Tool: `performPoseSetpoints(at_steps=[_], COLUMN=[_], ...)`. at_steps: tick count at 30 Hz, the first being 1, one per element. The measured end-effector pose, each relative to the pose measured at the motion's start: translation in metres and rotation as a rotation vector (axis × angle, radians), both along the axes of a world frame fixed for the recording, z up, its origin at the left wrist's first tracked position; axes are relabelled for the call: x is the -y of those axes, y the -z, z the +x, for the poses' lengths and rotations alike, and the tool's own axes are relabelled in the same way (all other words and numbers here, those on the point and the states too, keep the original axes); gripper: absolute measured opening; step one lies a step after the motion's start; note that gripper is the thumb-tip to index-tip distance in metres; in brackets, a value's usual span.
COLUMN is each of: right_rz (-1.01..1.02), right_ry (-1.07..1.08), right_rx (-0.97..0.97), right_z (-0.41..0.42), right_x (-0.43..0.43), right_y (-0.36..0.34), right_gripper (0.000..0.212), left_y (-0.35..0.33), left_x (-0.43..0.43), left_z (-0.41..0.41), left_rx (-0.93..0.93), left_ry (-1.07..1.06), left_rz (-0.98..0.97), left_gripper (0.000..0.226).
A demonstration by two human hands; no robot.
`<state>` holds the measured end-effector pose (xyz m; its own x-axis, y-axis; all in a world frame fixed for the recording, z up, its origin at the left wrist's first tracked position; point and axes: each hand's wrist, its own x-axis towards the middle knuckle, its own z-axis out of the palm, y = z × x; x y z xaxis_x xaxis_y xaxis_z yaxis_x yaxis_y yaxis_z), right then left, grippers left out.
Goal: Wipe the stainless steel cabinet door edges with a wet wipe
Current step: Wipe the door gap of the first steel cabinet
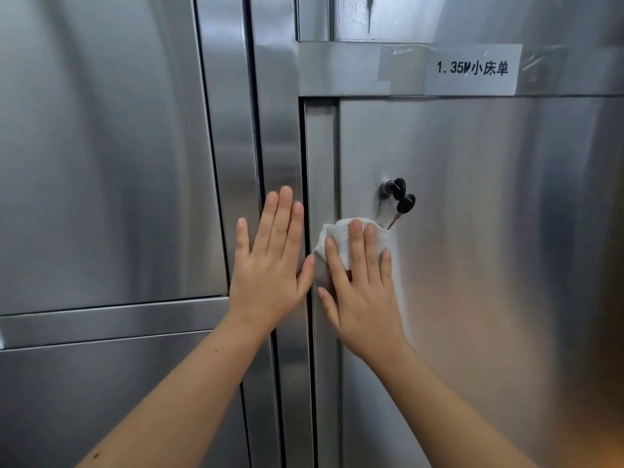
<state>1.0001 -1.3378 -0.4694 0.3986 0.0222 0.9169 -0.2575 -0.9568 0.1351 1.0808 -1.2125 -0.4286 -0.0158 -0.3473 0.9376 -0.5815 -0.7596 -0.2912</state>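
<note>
my right hand (363,292) presses the wipe (341,238) flat, fingers straight, on the door (472,265) at its left edge (320,163). my left hand (270,265) rests spread on the frame (280,130) beside it. the edge runs vertically, nearer my right hand.

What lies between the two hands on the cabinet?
Head view: the dark vertical seam runs between left hand and right hand, plus part of the wet wipe.

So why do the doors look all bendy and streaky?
Head view: the wide lens bends the straight edges of the left door; soft glare streaks the steel of the right door; an orange glow tints the bottom right corner; the wipe and label look sharp.
</note>
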Motion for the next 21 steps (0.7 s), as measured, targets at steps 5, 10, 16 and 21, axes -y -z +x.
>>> performPoseSetpoints(at_steps=[5, 10, 16, 21], right_rz=[-0.013, -0.004, 0.026, 0.037], right_ry=[0.001, -0.001, 0.023, 0.006], right_rx=[-0.027, 0.003, -0.039, -0.035], right_z=[-0.004, 0.004, -0.001, -0.001], right_x=[-0.001, 0.0, -0.007, -0.01], right_y=[0.017, -0.008, 0.025, 0.026], right_gripper=[0.061, 0.062, 0.064, 0.063], left_y=[0.0, 0.002, 0.002, 0.002], left_x=[0.0, 0.0, 0.0, 0.0], left_z=[-0.001, 0.0, 0.0, -0.001], left_rx=[-0.009, -0.003, 0.012, 0.008], left_ry=[-0.009, 0.015, -0.009, -0.009], left_rz=[0.007, 0.002, 0.0, 0.0], left_gripper=[0.067, 0.068, 0.067, 0.067])
